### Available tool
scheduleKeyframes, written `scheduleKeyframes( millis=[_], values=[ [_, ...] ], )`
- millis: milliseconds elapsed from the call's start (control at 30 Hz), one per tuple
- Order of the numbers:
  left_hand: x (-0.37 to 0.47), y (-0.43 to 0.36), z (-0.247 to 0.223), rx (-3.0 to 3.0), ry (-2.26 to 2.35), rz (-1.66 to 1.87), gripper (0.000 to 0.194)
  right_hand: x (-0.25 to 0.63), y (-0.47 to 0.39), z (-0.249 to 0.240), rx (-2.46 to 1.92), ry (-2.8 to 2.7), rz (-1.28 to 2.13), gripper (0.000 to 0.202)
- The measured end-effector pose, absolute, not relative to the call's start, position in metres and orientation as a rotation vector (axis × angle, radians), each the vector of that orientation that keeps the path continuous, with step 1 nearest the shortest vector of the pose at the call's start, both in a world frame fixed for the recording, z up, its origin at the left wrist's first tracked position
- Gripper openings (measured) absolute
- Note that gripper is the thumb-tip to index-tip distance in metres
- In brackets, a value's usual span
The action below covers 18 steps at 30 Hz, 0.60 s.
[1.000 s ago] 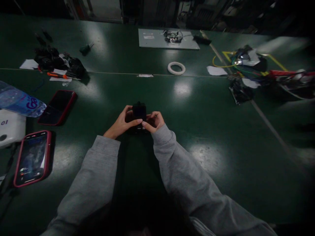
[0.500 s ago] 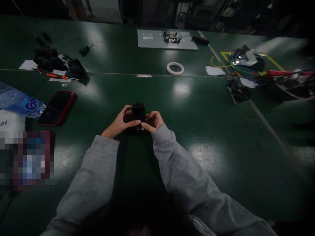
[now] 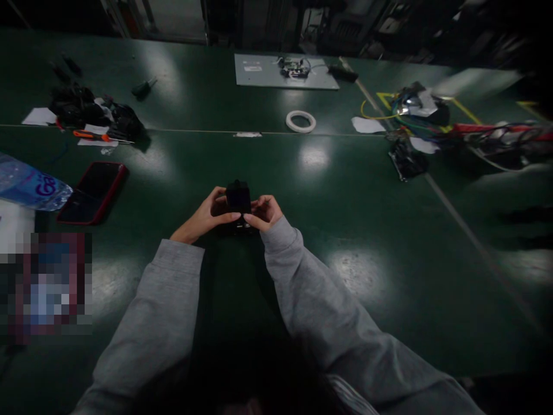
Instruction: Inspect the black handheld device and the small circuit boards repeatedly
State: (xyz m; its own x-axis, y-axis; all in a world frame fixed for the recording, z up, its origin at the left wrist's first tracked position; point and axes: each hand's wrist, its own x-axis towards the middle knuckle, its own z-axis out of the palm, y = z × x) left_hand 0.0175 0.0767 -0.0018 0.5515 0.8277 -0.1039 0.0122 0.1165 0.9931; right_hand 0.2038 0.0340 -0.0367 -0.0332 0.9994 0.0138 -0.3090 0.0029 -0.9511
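Note:
Between my two hands sits a small black box-shaped device (image 3: pixel 238 196) with a darker square face and a little knob on top. My left hand (image 3: pixel 207 214) is closed around its left side, thumb along the lower front edge. On the other side my right hand (image 3: pixel 265 213) grips it with curled fingers, its thumb tip close to the left thumb. A dark part with small light marks shows below the thumbs; its shape is lost in shadow. Both hands are low over the green table (image 3: pixel 311 213).
At left lie a phone in a red case (image 3: pixel 93 193), a water bottle (image 3: pixel 32 181) and an orange-handled screwdriver (image 3: pixel 93 136) by black parts (image 3: pixel 82 108). A tape roll (image 3: pixel 300 113) and grey board (image 3: pixel 254 78) lie ahead. Tangled cables (image 3: pixel 484 138) are at right.
The whole view has shifted slightly, so the table items sit a little further left. My hands keep the same hold on the black device.

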Motion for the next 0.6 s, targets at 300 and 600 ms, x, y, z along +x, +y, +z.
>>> scheduleKeyframes(
  millis=[300, 600],
  values=[
    [0.014, 0.076, 0.0, 1.304, 0.769, 0.718, 0.054, 0.205, 0.035, -0.037, -0.968, -1.047, 1.351, 0.065],
    [0.027, 0.074, -0.008, 1.231, 0.894, 0.829, 0.058, 0.195, 0.034, -0.033, -1.045, -1.003, 1.162, 0.057]
  ],
)
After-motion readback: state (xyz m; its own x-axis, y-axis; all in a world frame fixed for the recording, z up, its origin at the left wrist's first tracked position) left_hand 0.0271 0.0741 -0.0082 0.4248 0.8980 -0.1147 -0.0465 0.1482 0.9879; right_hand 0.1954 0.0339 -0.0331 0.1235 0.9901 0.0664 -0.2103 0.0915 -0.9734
